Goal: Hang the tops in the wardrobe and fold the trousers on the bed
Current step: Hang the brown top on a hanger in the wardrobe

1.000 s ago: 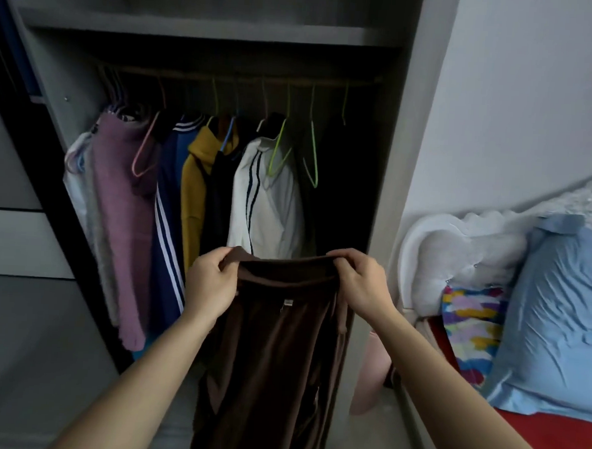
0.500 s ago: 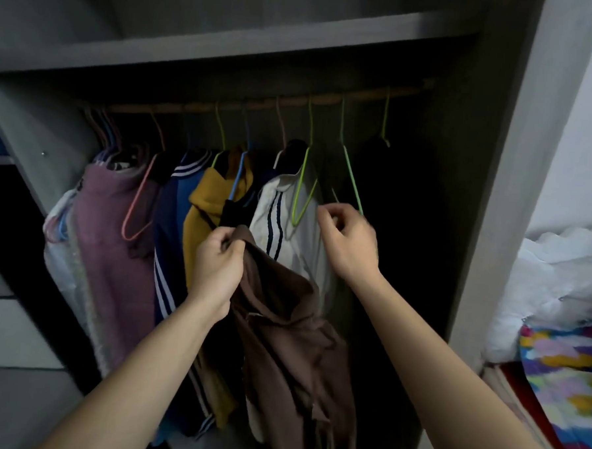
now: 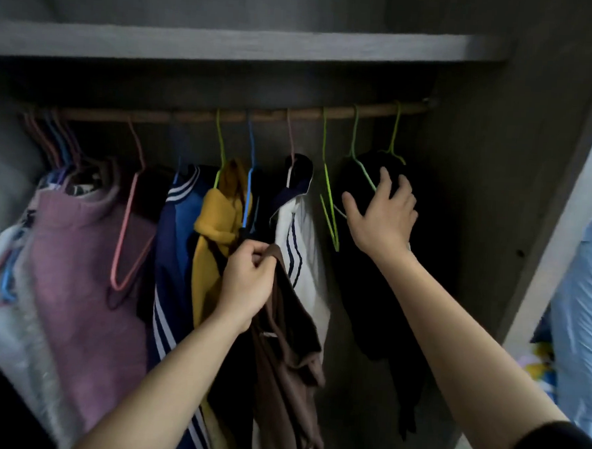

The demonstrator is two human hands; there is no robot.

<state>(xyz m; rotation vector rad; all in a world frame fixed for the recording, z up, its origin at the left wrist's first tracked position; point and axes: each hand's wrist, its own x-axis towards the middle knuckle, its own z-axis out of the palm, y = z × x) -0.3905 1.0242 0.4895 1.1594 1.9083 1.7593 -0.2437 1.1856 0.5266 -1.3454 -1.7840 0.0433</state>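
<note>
1. Brown top (image 3: 287, 361) is dangling, crumpled, from the left hand (image 3: 247, 283). The hand's curled fingers are pinching the top's upper edge. It is hanging in front of the clothes at the middle of the open wardrobe (image 3: 493, 234).
2. The right hand (image 3: 381, 215) is reaching farther in and to the right. Its fingers are spread and gripping nothing, lying against a black garment (image 3: 380, 297) that is hanging on a pale green hanger (image 3: 354, 138). Whether the fingertips are touching the hanger's wire is hard to tell.
3. Just left of that hand, an empty green hanger (image 3: 329, 209) is hanging from the wooden rail (image 3: 197, 117).
4. Further left along the rail, clothes are hanging side by side: a white jacket (image 3: 303, 245) with dark stripes, a yellow top (image 3: 216, 220), a blue striped top (image 3: 173, 252) and, far left, a mauve sweater (image 3: 79, 281).
5. An empty pink hanger (image 3: 126, 220) is dangling between the mauve sweater and the blue striped top.
6. A grey shelf (image 3: 228, 45) is running across above the rail.
7. Pale blue bedding (image 3: 581, 308) is showing at the right edge, outside the wardrobe.
</note>
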